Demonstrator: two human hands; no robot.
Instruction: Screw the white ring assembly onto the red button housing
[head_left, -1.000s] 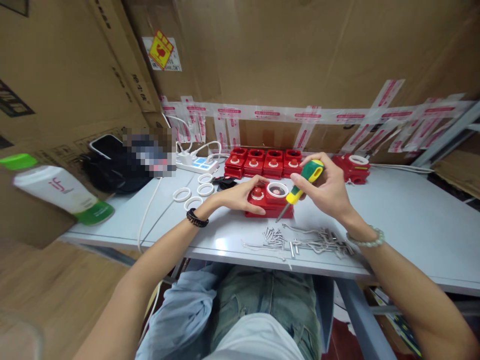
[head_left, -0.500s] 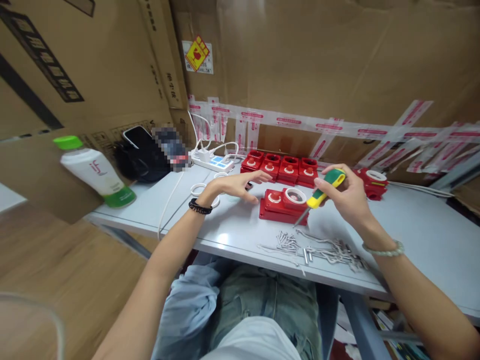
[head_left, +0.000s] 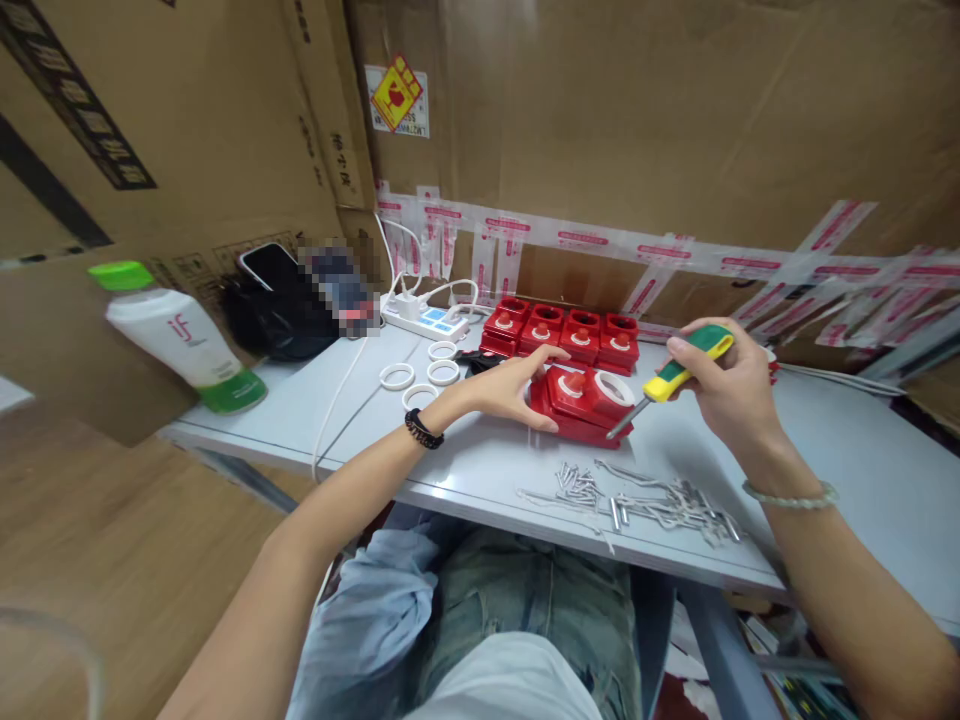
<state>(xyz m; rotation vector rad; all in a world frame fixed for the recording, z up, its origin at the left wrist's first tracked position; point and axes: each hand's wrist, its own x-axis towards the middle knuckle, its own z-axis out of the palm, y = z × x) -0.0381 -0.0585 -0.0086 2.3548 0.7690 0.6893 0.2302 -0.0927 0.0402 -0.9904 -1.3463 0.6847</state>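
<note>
My left hand (head_left: 517, 388) grips the left end of a red box (head_left: 577, 415), thumb at the front and fingers behind. The box has a round red knob and a white ring (head_left: 613, 388) on top, and it sits a little tilted. In my right hand (head_left: 724, 375) is a screwdriver (head_left: 686, 368) with a green and yellow handle, held by fingers and thumb. Its metal tip points down at the box's front right corner; whether it touches cannot be made out. Small screws (head_left: 577, 484) and metal pins (head_left: 686, 510) lie on the table in front of the box.
Several similar red boxes (head_left: 562, 335) stand in a row at the back. White rings (head_left: 442, 372) lie left of my left hand. Further left are a power strip (head_left: 427, 318), a black bag (head_left: 277, 325) and a bottle (head_left: 184, 340). Cardboard (head_left: 600, 130) walls the table's rear (head_left: 840, 450).
My left hand has moved right and closed on the red box, which has tilted and turned slightly. The screwdriver has shifted right, its tip now by the box's front right corner.
</note>
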